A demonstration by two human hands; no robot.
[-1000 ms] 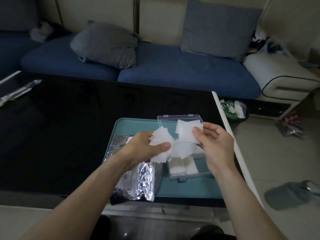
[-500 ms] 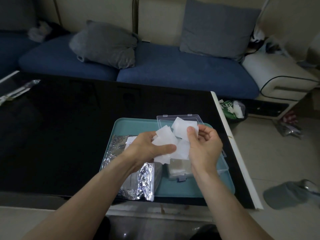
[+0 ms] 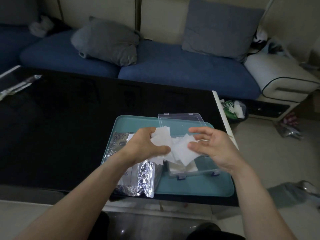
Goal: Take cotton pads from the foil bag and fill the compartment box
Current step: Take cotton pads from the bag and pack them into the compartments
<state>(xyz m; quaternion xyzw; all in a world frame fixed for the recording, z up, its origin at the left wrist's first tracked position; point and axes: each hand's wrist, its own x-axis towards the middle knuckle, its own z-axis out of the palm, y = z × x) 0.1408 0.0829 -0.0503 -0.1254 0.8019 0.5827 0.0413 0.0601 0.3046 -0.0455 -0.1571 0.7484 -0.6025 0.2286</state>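
Note:
My left hand (image 3: pixel 147 146) grips a loose bunch of white square cotton pads (image 3: pixel 178 149) above the tray. My right hand (image 3: pixel 213 148) hovers just right of the bunch with its fingers spread and relaxed, the thumb close to the nearest pad. Under the pads sits the clear compartment box (image 3: pixel 192 173), its lid (image 3: pixel 181 119) standing open at the back and white pads showing in its left compartment. The crinkled foil bag (image 3: pixel 138 181) lies left of the box, partly under my left forearm.
Box and bag rest on a teal tray (image 3: pixel 194 187) at the near right corner of a black glossy table (image 3: pixel 60 127). A small bin with rubbish (image 3: pixel 233 110) stands on the floor past the table's right edge. A blue sofa (image 3: pixel 173 66) runs behind.
My right hand has let go of the pad it pinched, moved right and spread its fingers. The left hand still holds the bunch, now a little lower over the box.

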